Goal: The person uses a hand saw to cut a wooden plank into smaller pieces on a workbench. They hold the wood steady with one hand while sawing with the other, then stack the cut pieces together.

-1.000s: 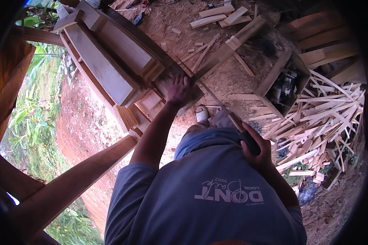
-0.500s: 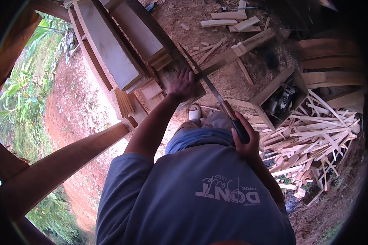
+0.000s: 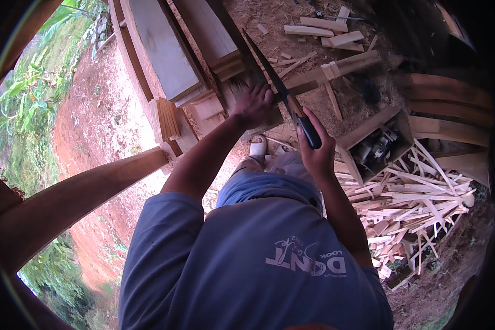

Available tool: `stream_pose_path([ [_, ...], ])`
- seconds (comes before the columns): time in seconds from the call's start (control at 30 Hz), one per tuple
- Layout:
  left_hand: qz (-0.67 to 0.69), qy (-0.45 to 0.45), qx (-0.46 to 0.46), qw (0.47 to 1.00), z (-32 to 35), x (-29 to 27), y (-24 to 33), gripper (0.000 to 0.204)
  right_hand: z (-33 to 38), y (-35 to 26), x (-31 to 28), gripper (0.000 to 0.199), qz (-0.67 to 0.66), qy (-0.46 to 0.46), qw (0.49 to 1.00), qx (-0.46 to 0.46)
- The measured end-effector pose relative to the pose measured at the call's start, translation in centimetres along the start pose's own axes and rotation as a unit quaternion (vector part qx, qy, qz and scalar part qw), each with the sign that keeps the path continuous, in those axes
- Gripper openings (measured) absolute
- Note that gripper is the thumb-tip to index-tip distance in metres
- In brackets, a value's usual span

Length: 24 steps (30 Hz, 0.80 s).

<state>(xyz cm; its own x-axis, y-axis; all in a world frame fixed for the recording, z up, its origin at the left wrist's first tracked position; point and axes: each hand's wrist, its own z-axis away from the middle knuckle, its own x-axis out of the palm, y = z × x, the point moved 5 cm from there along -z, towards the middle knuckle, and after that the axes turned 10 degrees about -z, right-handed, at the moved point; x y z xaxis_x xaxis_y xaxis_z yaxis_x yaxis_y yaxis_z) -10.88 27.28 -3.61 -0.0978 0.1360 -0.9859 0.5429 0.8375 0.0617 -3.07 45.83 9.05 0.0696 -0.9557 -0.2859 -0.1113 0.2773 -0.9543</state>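
Observation:
My right hand (image 3: pixel 317 144) is closed round the black and wooden handle of a handsaw (image 3: pixel 270 71). Its long narrow blade runs forward and left, crossing a wooden board (image 3: pixel 308 78) beside my left hand. With its fingers stretched forward, my left hand (image 3: pixel 253 104) lies flat on the wood just left of the blade. Whether the teeth are inside a cut is too small to tell. The board reaches out to the right, with a small light block (image 3: pixel 330 70) on it.
Long planks (image 3: pixel 162 49) lie stacked at the upper left. An open wooden box (image 3: pixel 379 144) with metal tools stands to the right, above a heap of offcuts (image 3: pixel 418 192). A thick wooden beam (image 3: pixel 88 190) slants in from the left. Short wood pieces (image 3: pixel 319 30) lie farther off.
My right hand has pushed the saw forward and left, so its handle is now closer to the board. My left hand stays on the wood; the whole view has shifted slightly.

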Motion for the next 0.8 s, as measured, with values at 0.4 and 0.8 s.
stream_pose_path([
  [0.4,0.003,0.045,0.008,0.999,0.7,0.2,0.3,0.041,7.4,-6.8,-5.4,0.051,0.056,-0.036,0.991,0.117],
  [0.8,-0.002,0.031,0.007,1.0,0.0,-0.5,-0.8,0.036,10.0,-5.2,-6.9,0.055,0.029,-0.016,0.996,0.082],
])
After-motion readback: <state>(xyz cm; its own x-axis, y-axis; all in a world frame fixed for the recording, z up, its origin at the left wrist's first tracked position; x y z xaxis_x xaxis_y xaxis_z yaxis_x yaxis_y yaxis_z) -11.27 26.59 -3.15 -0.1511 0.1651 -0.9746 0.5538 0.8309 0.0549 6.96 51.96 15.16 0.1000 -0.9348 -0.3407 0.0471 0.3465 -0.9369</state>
